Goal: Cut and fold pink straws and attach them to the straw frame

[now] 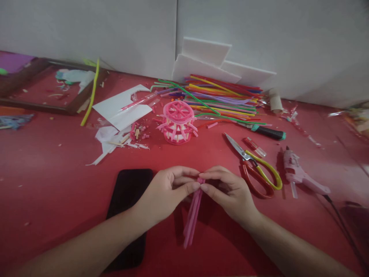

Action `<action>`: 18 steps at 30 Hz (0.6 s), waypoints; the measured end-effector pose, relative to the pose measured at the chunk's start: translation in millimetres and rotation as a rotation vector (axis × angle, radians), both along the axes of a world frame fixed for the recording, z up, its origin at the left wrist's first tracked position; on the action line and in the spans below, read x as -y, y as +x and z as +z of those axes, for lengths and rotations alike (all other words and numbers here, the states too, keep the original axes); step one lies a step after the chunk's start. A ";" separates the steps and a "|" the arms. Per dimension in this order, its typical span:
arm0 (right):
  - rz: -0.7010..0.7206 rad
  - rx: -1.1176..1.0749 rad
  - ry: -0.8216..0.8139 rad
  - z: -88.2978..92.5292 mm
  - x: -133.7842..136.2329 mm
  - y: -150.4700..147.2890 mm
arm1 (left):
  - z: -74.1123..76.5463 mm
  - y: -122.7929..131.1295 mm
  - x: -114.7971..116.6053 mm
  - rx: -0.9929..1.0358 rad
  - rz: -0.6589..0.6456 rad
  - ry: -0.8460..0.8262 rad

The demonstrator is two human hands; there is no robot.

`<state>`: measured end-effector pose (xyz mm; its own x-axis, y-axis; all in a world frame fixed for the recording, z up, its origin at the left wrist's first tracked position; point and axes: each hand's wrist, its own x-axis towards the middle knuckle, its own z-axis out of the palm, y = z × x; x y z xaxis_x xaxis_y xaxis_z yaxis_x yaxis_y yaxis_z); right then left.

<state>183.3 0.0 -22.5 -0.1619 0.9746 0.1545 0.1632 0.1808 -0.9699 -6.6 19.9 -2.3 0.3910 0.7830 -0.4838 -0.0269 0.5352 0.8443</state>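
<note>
Pink pipe cleaners (193, 219), gathered in a small bundle, hang down from between my fingertips over the red table. My left hand (175, 186) pinches the top of the bundle from the left, thumb and fingers closed. From the other side, my right hand (227, 188) grips the same top end, its thumb close to the left thumb. Beyond both hands stands a round pink model (178, 121) with a spoked top and short pieces sticking out around its side. A black phone (127, 215) lies partly beneath my left forearm.
Scissors (250, 165) with red and yellow handles lie right of my hands, near a pink glue gun (302, 175). A black-handled knife (268, 132) and a pile of coloured pipe cleaners (225, 96) are farther back. Paper scraps (106, 136) and a wooden frame (37, 105) occupy the left.
</note>
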 end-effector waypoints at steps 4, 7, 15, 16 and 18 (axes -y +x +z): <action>-0.005 0.027 0.018 0.9 -0.1 -0.5 | -1.3 -0.6 0.0 -0.037 -0.012 0.037; -0.020 0.033 0.019 1.2 0.0 -1.2 | -1.7 -0.5 -0.5 -0.048 -0.014 0.060; -0.021 0.044 0.048 0.7 0.9 -1.0 | -1.0 -0.8 0.1 -0.009 -0.008 0.012; -0.018 0.043 0.049 0.7 0.8 -0.7 | -0.8 -0.7 0.0 -0.006 -0.009 0.005; -0.013 0.034 0.033 1.0 0.4 -0.2 | -0.2 -0.7 -0.2 0.004 -0.015 -0.008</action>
